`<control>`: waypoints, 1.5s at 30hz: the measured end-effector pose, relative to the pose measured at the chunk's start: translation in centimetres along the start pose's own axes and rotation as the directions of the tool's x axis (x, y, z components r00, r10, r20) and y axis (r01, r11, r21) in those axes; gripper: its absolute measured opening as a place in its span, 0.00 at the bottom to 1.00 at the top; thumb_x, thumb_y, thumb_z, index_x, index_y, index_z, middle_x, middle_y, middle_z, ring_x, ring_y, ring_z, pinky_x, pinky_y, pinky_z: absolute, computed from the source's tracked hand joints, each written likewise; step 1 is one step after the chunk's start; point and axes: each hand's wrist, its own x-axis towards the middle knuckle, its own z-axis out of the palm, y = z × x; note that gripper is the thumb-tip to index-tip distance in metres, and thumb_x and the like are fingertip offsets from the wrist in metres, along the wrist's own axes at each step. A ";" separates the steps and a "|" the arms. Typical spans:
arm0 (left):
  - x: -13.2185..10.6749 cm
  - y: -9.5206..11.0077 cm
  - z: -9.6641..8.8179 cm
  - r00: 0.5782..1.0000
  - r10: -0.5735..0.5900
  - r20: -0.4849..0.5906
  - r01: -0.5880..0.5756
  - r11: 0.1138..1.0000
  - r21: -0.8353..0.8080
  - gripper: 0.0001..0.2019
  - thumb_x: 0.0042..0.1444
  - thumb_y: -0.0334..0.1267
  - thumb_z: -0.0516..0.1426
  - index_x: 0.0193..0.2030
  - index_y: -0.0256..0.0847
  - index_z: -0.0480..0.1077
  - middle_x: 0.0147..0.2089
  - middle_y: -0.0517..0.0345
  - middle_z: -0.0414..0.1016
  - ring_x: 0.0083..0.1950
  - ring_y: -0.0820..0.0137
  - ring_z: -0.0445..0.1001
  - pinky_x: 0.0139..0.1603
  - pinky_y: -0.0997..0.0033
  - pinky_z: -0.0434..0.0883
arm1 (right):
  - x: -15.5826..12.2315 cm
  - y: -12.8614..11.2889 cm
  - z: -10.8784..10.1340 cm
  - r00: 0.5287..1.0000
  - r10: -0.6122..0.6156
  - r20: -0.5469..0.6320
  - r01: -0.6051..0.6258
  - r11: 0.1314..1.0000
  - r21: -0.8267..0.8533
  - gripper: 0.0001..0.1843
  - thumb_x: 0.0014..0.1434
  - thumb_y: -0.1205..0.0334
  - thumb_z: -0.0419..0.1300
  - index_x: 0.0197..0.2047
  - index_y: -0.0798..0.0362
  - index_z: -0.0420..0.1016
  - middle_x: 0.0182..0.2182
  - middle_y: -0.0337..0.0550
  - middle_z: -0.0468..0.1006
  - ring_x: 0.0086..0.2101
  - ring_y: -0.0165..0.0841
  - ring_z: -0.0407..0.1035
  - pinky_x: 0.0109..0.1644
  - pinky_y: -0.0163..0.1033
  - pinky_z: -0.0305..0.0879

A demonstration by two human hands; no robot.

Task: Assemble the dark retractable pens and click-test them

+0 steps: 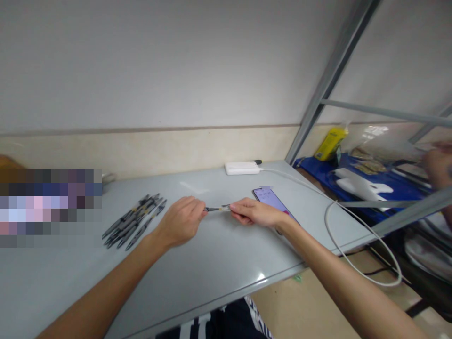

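Observation:
Over the middle of the grey table [212, 263], my left hand [185, 219] and my right hand [250, 212] are both closed on one slim dark pen [216, 209]. It lies level between them, its middle stretch showing a pale, yellowish band. The left fingers wrap one end, while the right thumb and fingers pinch the clip end; both ends are partly hidden. To the left of my left hand is a pile of several similar grey-black pens [136, 221]. A phone [273, 202] with a lit screen lies partly behind my right hand and forearm.
A white power adapter [242, 168] sits near the wall, its white cable [328, 226] looping off the right edge. Metal frame bars [328, 84] rise at right. Beyond them are a blue surface [318, 176], a yellow packet [331, 142] and part of another person's arm [439, 165].

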 end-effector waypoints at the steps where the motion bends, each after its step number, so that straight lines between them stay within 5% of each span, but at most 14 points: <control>1: -0.1 0.0 0.1 1.000 -0.007 0.008 0.008 0.999 -0.036 0.13 0.63 0.34 0.45 0.28 0.39 0.63 0.25 0.55 0.67 0.28 0.66 0.65 0.30 0.66 0.60 | 0.0 -0.1 0.0 1.000 -0.023 -0.004 0.023 0.998 -0.057 0.25 0.61 0.43 0.48 0.23 0.54 0.59 0.17 0.31 0.55 0.19 0.24 0.49 0.24 0.32 0.47; 8: -0.7 -0.1 0.8 0.994 -0.041 0.104 0.057 0.986 -0.156 0.13 0.63 0.35 0.43 0.30 0.39 0.62 0.24 0.55 0.69 0.26 0.67 0.69 0.28 0.68 0.62 | -0.1 -0.2 1.1 0.973 -0.207 -0.100 0.128 0.849 -0.513 0.19 0.64 0.54 0.47 0.26 0.54 0.64 0.19 0.34 0.61 0.22 0.27 0.55 0.28 0.33 0.49; 13: -0.8 0.1 0.9 0.986 -0.032 0.166 0.062 0.982 -0.178 0.15 0.64 0.36 0.41 0.30 0.39 0.63 0.24 0.55 0.71 0.26 0.68 0.70 0.28 0.69 0.63 | -0.4 0.4 1.3 0.933 -0.355 -0.052 0.206 0.648 -0.734 0.09 0.61 0.68 0.49 0.32 0.53 0.68 0.24 0.38 0.68 0.26 0.29 0.60 0.32 0.34 0.51; 16: -0.6 0.2 0.9 0.965 -0.052 0.258 0.090 0.987 -0.137 0.15 0.64 0.37 0.41 0.32 0.39 0.64 0.26 0.54 0.72 0.27 0.67 0.71 0.29 0.69 0.64 | -0.5 0.8 1.2 0.956 -0.289 -0.054 0.147 0.627 -0.765 0.07 0.61 0.61 0.54 0.35 0.53 0.70 0.23 0.38 0.69 0.25 0.29 0.60 0.30 0.34 0.50; 20: -0.4 0.1 0.7 0.955 -0.099 0.278 0.125 0.989 -0.077 0.16 0.65 0.39 0.41 0.34 0.38 0.66 0.29 0.51 0.74 0.30 0.65 0.72 0.30 0.68 0.64 | -0.2 1.1 1.2 0.966 -0.207 -0.156 0.075 0.798 -0.597 0.18 0.62 0.49 0.52 0.34 0.55 0.72 0.19 0.36 0.67 0.22 0.28 0.60 0.28 0.33 0.51; 24: -0.5 -0.3 0.6 0.957 -0.164 0.238 0.174 0.985 -0.021 0.17 0.65 0.40 0.41 0.33 0.38 0.66 0.28 0.51 0.73 0.30 0.64 0.71 0.31 0.68 0.63 | 0.6 1.0 1.3 0.947 -0.183 -0.263 0.069 0.919 -0.389 0.22 0.65 0.54 0.45 0.29 0.57 0.73 0.17 0.35 0.65 0.21 0.27 0.59 0.27 0.32 0.55; 30: -0.8 -1.5 0.4 0.918 -0.288 0.271 0.348 0.914 -0.208 0.18 0.65 0.42 0.39 0.33 0.40 0.66 0.26 0.56 0.72 0.29 0.67 0.71 0.31 0.70 0.63 | 2.3 0.8 1.9 0.812 -0.402 -0.424 0.191 0.869 -0.457 0.09 0.57 0.62 0.58 0.39 0.55 0.77 0.33 0.45 0.78 0.31 0.30 0.69 0.33 0.33 0.62; 33: -1.2 -2.2 0.5 0.906 -0.353 0.233 0.421 0.808 -0.412 0.13 0.62 0.44 0.46 0.43 0.39 0.65 0.31 0.57 0.73 0.32 0.68 0.71 0.34 0.71 0.65 | 3.3 1.7 2.0 0.753 -0.320 -0.574 0.215 0.946 -0.244 0.11 0.53 0.60 0.61 0.39 0.55 0.77 0.27 0.43 0.78 0.27 0.31 0.70 0.26 0.33 0.62; 35: -1.4 -2.6 0.6 0.898 -0.404 0.177 0.435 0.749 -0.500 0.14 0.59 0.44 0.49 0.48 0.39 0.63 0.33 0.58 0.72 0.32 0.69 0.70 0.34 0.71 0.66 | 3.7 2.4 1.9 0.753 -0.187 -0.631 0.242 0.970 0.002 0.14 0.51 0.57 0.63 0.40 0.56 0.77 0.21 0.39 0.75 0.20 0.29 0.67 0.20 0.32 0.59; 38: -1.5 -2.8 0.8 0.884 -0.452 0.119 0.440 0.717 -0.541 0.11 0.60 0.42 0.48 0.38 0.39 0.67 0.29 0.60 0.71 0.31 0.70 0.69 0.34 0.71 0.65 | 4.0 3.1 1.7 0.762 -0.111 -0.638 0.336 0.910 0.244 0.17 0.43 0.57 0.68 0.37 0.55 0.76 0.22 0.39 0.76 0.21 0.29 0.69 0.20 0.32 0.61; 41: -1.3 -2.6 1.2 0.859 -0.501 0.109 0.461 0.662 -0.591 0.13 0.60 0.43 0.48 0.31 0.39 0.67 0.26 0.61 0.70 0.29 0.71 0.69 0.33 0.71 0.64 | 3.9 3.1 1.8 0.759 -0.076 -0.646 0.385 0.853 0.352 0.17 0.41 0.60 0.70 0.35 0.55 0.76 0.22 0.39 0.77 0.24 0.30 0.71 0.24 0.32 0.65; 45: -1.1 -1.9 1.3 0.843 -0.536 0.048 0.430 0.616 -0.660 0.10 0.57 0.44 0.53 0.37 0.39 0.68 0.31 0.59 0.73 0.33 0.70 0.71 0.36 0.72 0.67 | 3.7 2.8 1.9 0.753 -0.011 -0.657 0.399 0.802 0.444 0.17 0.39 0.60 0.70 0.35 0.56 0.76 0.24 0.40 0.77 0.26 0.30 0.72 0.27 0.33 0.67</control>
